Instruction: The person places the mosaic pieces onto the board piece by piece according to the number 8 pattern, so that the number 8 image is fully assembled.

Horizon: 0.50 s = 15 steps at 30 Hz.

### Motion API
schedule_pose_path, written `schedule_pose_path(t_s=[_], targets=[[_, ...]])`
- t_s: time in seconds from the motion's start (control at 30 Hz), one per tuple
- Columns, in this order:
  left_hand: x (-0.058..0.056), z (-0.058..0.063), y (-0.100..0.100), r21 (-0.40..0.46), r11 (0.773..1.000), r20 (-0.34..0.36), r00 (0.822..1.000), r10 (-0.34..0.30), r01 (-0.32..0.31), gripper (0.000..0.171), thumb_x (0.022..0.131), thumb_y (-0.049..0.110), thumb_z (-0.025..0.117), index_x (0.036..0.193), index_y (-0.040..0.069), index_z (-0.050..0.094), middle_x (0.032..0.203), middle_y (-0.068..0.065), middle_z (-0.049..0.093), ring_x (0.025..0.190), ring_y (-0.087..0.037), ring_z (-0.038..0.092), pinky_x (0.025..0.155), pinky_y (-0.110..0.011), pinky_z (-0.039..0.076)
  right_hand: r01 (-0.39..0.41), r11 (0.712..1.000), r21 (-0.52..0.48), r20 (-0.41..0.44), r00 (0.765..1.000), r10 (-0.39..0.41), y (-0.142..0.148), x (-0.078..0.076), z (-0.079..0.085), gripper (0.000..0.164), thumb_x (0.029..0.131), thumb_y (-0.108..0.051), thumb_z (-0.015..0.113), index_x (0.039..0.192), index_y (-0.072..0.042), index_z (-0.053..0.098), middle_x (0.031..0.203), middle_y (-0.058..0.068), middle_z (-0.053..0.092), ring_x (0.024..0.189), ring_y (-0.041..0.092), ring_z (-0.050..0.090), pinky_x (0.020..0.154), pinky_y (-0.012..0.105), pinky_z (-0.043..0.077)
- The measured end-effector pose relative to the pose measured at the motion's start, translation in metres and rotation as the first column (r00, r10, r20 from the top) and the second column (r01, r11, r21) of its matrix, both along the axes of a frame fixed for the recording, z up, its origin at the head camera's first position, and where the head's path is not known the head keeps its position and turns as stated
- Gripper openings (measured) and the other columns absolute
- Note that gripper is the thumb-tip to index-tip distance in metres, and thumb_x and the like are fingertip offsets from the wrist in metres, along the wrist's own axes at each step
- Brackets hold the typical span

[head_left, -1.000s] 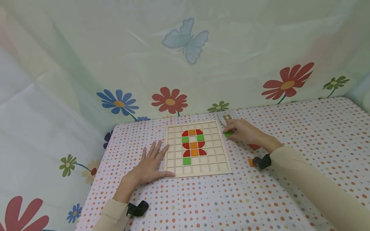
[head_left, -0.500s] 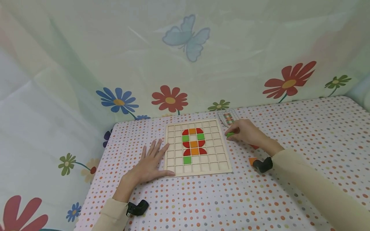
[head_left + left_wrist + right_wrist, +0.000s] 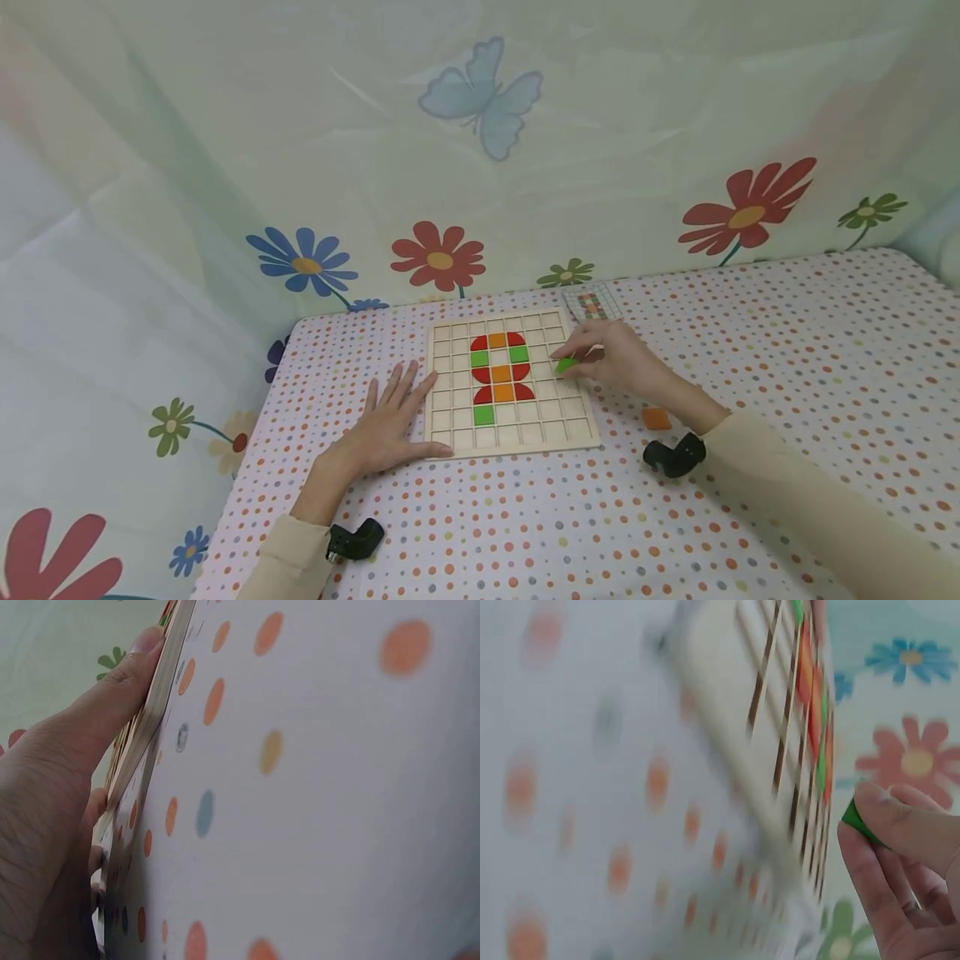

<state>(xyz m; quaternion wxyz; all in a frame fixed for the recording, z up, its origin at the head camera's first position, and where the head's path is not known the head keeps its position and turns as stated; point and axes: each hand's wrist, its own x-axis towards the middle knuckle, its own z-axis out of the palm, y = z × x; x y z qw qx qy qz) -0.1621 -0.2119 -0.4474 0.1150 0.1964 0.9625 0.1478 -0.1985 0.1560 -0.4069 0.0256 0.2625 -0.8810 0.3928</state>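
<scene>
A wooden grid board (image 3: pixel 553 410) lies on the table, its middle cells filled with red rounded pieces (image 3: pixel 482 393), orange squares (image 3: pixel 501 374) and green squares (image 3: pixel 483 414). With fingers spread, my left hand (image 3: pixel 382 433) rests at the board's left edge, the thumb by the front left corner. In the left wrist view that thumb (image 3: pixel 120 690) lies along the board's side. My right hand (image 3: pixel 622 360) pinches a green tile (image 3: pixel 566 365) between thumb and fingers over the board's right side. The right wrist view shows the same tile (image 3: pixel 862 823) partly covered by the thumb.
A pattern card (image 3: pixel 594 302) with a printed grid lies behind the board's back right corner. To the right of the board is a loose orange tile (image 3: pixel 656 418). A flowered curtain (image 3: pixel 637 125) hangs behind the dotted tablecloth (image 3: pixel 510 533).
My right hand has moved left with the green tile, from beside the board to over its right side. The orange tile is now fully uncovered. My left hand has stayed put.
</scene>
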Motion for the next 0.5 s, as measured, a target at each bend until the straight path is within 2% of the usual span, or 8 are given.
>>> schedule_pose_path(t_s=[0.17, 0.27, 0.5], targets=[[-0.001, -0.002, -0.002, -0.005, 1.000, -0.005, 1.000, -0.002, 0.002, 0.115, 0.084, 0.073, 0.072, 0.170, 0.021, 0.017, 0.176, -0.012, 0.000, 0.161, -0.038, -0.007, 0.125, -0.066, -0.007, -0.136, 0.991, -0.009, 0.054, 0.989, 0.137, -0.029, 0.010, -0.001, 0.022, 0.080, 0.002, 0.088, 0.101, -0.004, 0.084, 0.092, -0.002, 0.069, 0.085, 0.016, 0.063, 0.070, 0.023, 0.055], [-0.001, -0.001, -0.003, -0.009, 1.000, -0.004, 1.000, -0.005, 0.005, 0.115, 0.084, 0.073, 0.072, 0.170, 0.021, 0.017, 0.176, -0.012, 0.001, 0.161, -0.038, -0.007, 0.125, -0.066, -0.006, -0.190, 0.982, -0.015, 0.076, 0.979, 0.191, -0.041, 0.015, -0.004, 0.022, 0.081, 0.002, 0.087, 0.102, -0.002, 0.083, 0.092, -0.002, 0.070, 0.085, 0.014, 0.064, 0.072, 0.023, 0.058], [-0.001, 0.002, -0.001, -0.019, 1.000, 0.007, 1.000, -0.004, 0.004, 0.115, 0.084, 0.074, 0.071, 0.170, 0.021, 0.016, 0.176, -0.012, 0.000, 0.161, -0.037, -0.007, 0.126, -0.064, -0.007, -0.226, 0.974, -0.005, 0.102, 0.969, 0.225, -0.050, 0.017, -0.013, 0.019, 0.081, 0.005, 0.086, 0.098, -0.003, 0.084, 0.091, 0.000, 0.070, 0.082, 0.010, 0.066, 0.072, 0.023, 0.059]])
